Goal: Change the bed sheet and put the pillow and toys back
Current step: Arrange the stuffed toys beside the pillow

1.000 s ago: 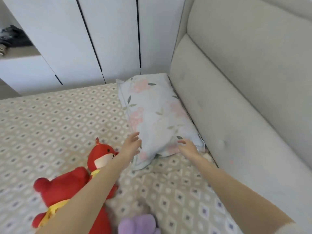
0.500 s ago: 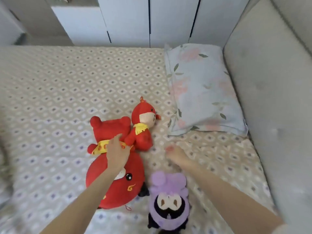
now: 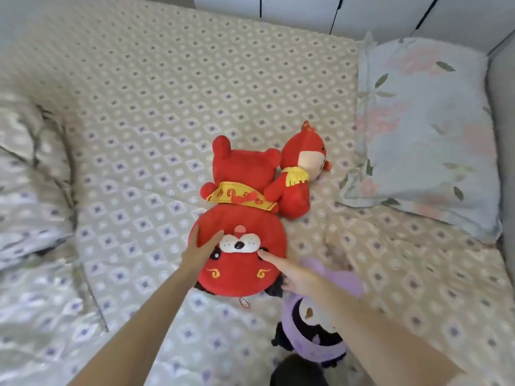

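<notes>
The big round red plush toy [image 3: 242, 263], yellow-sashed, lies mid-bed on the beige diamond-print sheet [image 3: 167, 93]. The left hand [image 3: 202, 250] rests straight-fingered on its face's left side; the right hand [image 3: 295, 274] touches the other side with one straight finger. Neither grasps.

Bare sheet [image 3: 172, 87] leftward (pillow [image 3: 426, 129] blocking right)
</notes>
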{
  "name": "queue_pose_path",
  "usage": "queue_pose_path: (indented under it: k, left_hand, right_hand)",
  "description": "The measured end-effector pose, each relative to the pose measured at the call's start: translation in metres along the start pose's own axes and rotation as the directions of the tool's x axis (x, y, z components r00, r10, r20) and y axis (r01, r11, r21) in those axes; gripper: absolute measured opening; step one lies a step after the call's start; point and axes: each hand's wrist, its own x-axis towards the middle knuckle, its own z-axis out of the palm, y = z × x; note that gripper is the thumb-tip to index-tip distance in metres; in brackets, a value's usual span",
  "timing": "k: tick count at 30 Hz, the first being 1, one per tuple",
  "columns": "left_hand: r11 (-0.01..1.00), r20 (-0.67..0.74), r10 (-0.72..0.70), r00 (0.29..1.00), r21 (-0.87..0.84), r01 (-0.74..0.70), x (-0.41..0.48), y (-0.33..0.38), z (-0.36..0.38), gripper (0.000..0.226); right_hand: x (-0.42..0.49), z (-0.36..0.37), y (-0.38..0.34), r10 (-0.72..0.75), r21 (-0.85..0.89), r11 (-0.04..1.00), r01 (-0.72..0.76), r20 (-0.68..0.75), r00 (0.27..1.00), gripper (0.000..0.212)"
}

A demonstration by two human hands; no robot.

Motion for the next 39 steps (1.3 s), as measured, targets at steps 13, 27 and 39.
queue_pose_path:
  k: [13,27,39]
  left_hand:
    - [0.91,0.098,-0.31,0.946,-0.257,0.325,-0.02,0.002,-0.03,0.066]
    - [0.964,-0.142,0.228,0.963,0.17,-0.203,-0.071,0.032,-0.045,0.032]
    - [0.551,0.565,0.37,0.737,0.505,-0.664,-0.137,0.113,-0.024,0.091]
  right_hand:
    - [-0.032,0.075,-0.036,-0.493,-0.336,0.856,0.394,-0.296,0.818,0.1]
    - [-0.128,0.086,-0.137,-0.759,-0.87,0.313,0.381,0.012,0.651,0.044]
    - [-0.224,0.047,-0.166,-0.643,-0.888,0.374,0.267,-0.041,0.765,0.045]
